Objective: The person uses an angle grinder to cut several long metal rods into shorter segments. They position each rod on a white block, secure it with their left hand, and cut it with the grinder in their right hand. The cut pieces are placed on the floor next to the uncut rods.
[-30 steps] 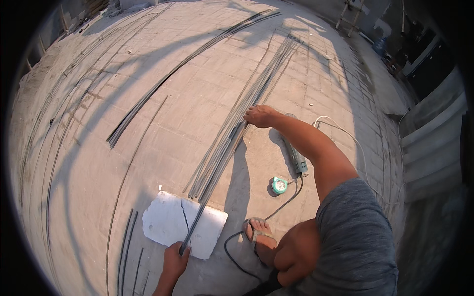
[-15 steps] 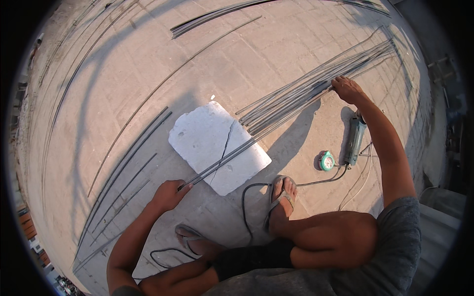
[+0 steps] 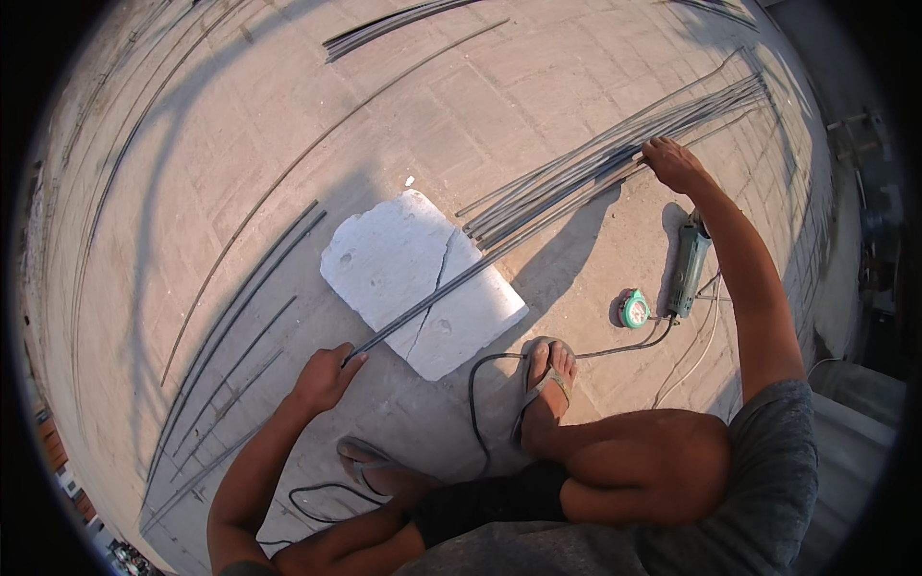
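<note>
My left hand is closed on the near end of a few long steel rods, which slant across a cracked white slab. My right hand grips the same rods farther along, at the upper right, beside a loose bundle of thinner bars. Just below my right forearm lies a grey-green power tool, apparently an angle grinder, with a dark cable attached. To its left rests a round teal and white tape measure.
Short rod pieces lie left of the slab. Another rod bundle lies at the top, with long bars along the far left. The dark cable loops past my sandalled feet. A white wire runs at the right.
My view has swung down and round toward my legs and the slab over the last second. My left hand has since drawn slightly leftward with the rods; both hands still grip them.
</note>
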A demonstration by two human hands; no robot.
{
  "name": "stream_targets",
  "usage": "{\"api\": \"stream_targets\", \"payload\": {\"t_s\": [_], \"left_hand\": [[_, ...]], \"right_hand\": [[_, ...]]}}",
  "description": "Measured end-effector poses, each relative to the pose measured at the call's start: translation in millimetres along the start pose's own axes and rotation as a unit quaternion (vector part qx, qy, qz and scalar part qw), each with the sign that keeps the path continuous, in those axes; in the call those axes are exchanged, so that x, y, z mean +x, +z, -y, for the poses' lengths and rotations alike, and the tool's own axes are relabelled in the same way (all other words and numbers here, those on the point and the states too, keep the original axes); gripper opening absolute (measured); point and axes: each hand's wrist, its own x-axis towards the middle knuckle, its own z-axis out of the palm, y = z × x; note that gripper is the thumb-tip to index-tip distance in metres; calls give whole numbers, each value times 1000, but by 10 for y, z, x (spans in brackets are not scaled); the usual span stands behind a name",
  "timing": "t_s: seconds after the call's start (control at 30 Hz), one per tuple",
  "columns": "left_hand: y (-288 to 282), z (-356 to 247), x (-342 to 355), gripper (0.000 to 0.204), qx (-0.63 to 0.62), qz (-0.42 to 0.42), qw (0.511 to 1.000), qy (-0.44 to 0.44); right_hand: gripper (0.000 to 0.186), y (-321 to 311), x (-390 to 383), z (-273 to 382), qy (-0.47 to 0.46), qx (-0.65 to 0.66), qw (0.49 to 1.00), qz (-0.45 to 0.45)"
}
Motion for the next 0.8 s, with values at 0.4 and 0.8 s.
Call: {"api": "stream_targets", "payload": {"t_s": [0.4, 0.8], "left_hand": [[87, -108, 18, 39, 11, -41, 999, -13], [-375, 93, -25, 18, -13, -319, 943, 91]], "right_hand": [[66, 330, -1116, 91, 320, 137, 860, -372], [79, 1318, -2065, 502, 582, 428, 691, -21]]}}
